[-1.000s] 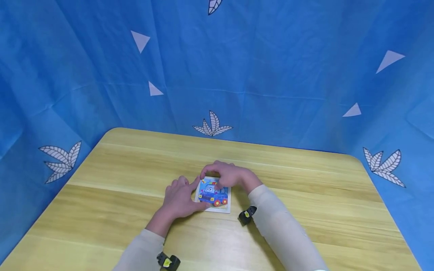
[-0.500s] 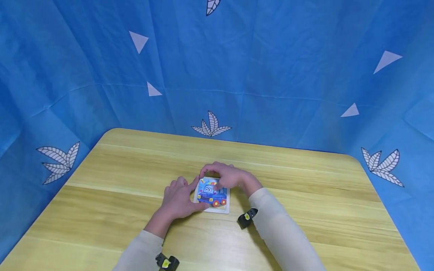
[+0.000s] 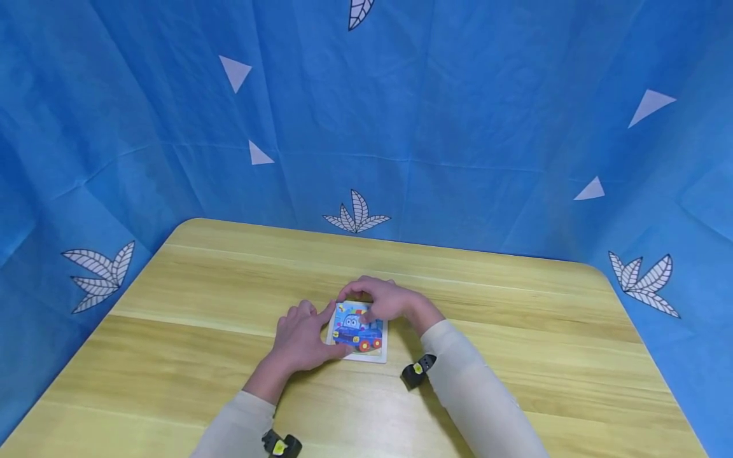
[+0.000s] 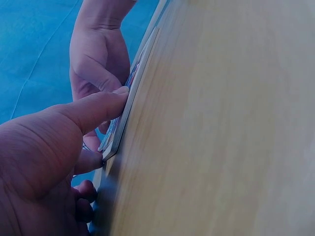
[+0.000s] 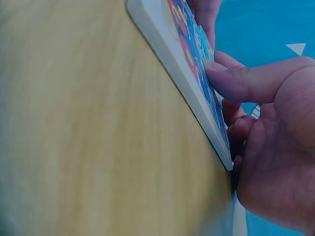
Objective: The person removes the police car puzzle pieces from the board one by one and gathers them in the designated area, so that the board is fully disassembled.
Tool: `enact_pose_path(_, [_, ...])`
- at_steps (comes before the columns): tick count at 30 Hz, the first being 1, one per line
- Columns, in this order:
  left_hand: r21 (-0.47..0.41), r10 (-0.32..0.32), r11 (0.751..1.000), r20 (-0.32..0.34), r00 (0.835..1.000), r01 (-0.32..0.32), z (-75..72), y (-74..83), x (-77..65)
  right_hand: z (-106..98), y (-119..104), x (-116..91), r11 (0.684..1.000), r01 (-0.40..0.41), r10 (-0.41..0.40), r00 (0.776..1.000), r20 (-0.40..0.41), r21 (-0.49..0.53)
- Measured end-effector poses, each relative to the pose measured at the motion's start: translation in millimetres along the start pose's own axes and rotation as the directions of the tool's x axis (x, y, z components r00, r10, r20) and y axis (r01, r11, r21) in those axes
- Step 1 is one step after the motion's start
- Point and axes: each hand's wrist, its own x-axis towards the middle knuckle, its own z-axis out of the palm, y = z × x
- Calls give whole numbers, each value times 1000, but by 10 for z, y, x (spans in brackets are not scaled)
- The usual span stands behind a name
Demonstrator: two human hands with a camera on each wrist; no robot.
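Note:
A small square puzzle board (image 3: pixel 357 337) with a white border and a blue cartoon car lies on the wooden table. My left hand (image 3: pixel 300 337) holds its left side. The thumb rests on the face near the front edge, and the index finger reaches the far left corner. From the far right, my right hand (image 3: pixel 385 298) grips the board too, its index finger curled over to that same corner. In the right wrist view the right thumb (image 5: pixel 236 81) presses on the picture of the board (image 5: pixel 197 64). The other right fingers are partly hidden behind the board's edge.
The wooden table (image 3: pixel 487 305) extends on all sides of the board. Behind it hangs a blue cloth (image 3: pixel 458 127) printed with white leaves and triangles. Both forearms wear pale sleeves (image 3: pixel 475 388) with a small black device (image 3: pixel 417 372) at each wrist.
The right thumb has slid slightly to the left on the picture. Both hands and the board otherwise stay in place; the whole head view has shifted a little.

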Motion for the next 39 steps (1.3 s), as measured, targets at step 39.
enact_pose_path(39, [-24, 22, 999, -12, 1000, -22, 15, -24, -2, 51, 17, -18, 992, 0, 9, 998, -68, 128])
